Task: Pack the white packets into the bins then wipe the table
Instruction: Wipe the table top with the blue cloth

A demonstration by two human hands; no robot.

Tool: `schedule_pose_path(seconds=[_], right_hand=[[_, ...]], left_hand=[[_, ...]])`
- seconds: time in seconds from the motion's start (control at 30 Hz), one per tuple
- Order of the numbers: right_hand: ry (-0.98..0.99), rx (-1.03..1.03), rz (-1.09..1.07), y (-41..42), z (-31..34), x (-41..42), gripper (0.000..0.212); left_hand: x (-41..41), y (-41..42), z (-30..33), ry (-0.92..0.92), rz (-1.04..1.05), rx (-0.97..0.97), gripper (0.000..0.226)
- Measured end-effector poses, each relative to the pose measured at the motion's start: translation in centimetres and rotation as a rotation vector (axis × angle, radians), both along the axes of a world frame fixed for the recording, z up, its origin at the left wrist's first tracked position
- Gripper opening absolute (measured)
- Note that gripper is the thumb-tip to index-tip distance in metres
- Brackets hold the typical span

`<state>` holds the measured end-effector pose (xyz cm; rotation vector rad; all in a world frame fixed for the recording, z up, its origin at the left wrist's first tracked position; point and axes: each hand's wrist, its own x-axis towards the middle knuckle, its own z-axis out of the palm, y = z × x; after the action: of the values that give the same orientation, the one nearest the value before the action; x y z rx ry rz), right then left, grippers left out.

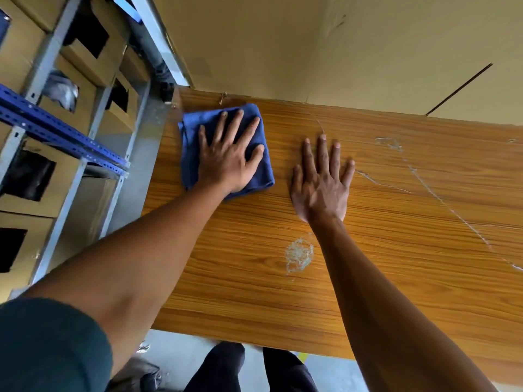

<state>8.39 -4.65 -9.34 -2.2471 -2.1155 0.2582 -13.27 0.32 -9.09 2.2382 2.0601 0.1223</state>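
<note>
Blue cloth [226,148] lies folded at the counter's [368,250] ten o'clock corner; we press it flat with our left hand [229,162], fingers spread wide. Our right hand [321,185] rests splayed at centre, holding nothing.

No readable text, label, brand or number shows on anything here

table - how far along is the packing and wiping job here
Packing looks done: no white packets show on the table, though the cardboard bins on the rack don't show their contents clearly. Wiping is in hand: the left hand presses a blue cloth flat at the far left corner, while the right hand rests flat on the wood. Left: the whitish patch and streaks.
</note>
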Motion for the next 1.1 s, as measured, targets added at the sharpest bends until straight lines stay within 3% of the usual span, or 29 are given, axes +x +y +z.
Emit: schedule_pose_path(seconds=[0.2,0.37,0.47,0.8,1.1], right_hand=[[-0.022,0.000,0.011,0.2,-0.1,0.2,0.063],[-0.011,-0.011,-0.004,0.0,0.0,0.0,0.064],[0.011,-0.021,-0.020,-1.3,0.3,-1.5,0.068],[0.014,0.002,-0.021,-2.4,0.3,-5.2,0.069],[0.008,-0.018,-0.024,-2.7,0.8,-5.3,0.068]], left_hand=[[-0.4,4.1,0.2,-0.020,0.063,-0.060,0.069],[-2.2,-3.8,-0.4,0.014,0.016,0.062,0.065],[-3.5,-6.7,-0.3,0.013,-0.009,0.039,0.066],[-5.3,3.7,0.3,-0.041,0.088,-0.065,0.070],[-7.7,-5.0,-0.2,0.015,0.013,-0.004,0.070]])
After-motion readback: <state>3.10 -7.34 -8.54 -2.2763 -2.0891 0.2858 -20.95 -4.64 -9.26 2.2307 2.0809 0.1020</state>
